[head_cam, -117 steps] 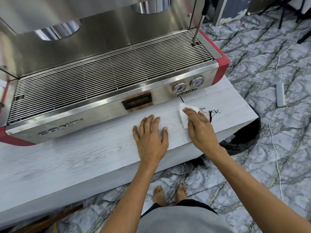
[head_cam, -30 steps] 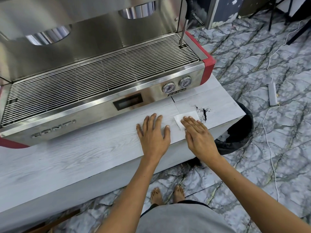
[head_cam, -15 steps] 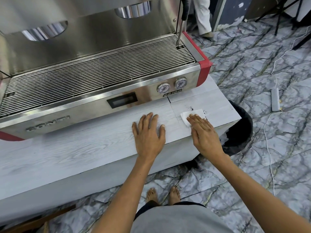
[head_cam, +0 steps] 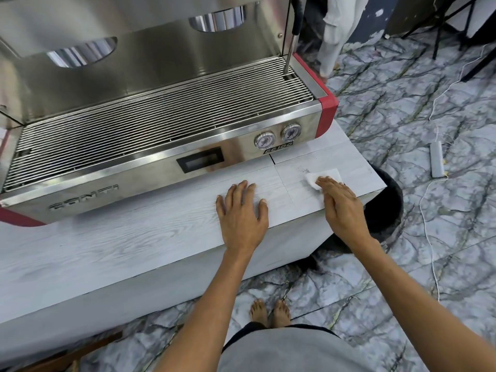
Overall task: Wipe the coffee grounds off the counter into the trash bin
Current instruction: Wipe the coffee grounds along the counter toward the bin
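My right hand [head_cam: 341, 208] presses flat on a white tissue [head_cam: 326, 176] near the right end of the pale wood-grain counter [head_cam: 134, 237]. Only a faint smear of coffee grounds [head_cam: 304, 170] shows just left of the tissue; anything under the tissue or hand is hidden. My left hand [head_cam: 243, 213] lies flat on the counter with fingers spread, holding nothing. A black trash bin [head_cam: 386, 208] stands on the floor just past the counter's right edge, partly hidden by the counter and my right arm.
A steel espresso machine [head_cam: 166, 124] with red corners fills the back of the counter. A white power strip [head_cam: 436, 159] and cables lie on the marble floor to the right. Another person's legs [head_cam: 331, 36] stand behind the machine.
The dark patch of grounds seen a second ago is gone from view. My right hand slid the tissue rightward toward the counter's end. My left hand stayed in place.
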The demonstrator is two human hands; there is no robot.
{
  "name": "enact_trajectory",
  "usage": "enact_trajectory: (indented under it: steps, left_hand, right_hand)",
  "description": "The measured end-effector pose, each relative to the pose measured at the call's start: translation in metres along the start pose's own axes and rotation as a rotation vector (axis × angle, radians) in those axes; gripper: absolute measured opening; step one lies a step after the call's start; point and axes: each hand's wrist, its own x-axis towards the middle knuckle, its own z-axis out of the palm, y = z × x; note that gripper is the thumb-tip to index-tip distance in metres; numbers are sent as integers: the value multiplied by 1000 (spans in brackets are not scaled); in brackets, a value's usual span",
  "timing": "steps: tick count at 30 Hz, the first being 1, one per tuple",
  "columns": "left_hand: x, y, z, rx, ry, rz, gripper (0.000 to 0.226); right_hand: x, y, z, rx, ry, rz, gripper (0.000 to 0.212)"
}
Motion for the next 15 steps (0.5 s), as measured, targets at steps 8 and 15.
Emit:
enact_trajectory:
  steps: [8, 15]
  left_hand:
    - [1, -4, 0, -9, -11, 24, 50]
    - [1, -7, -1, -3, -65, 43, 53]
  right_hand:
    - [4, -37, 8, 44, -5, -32, 36]
    - [-4, -47, 30, -113, -67, -108, 36]
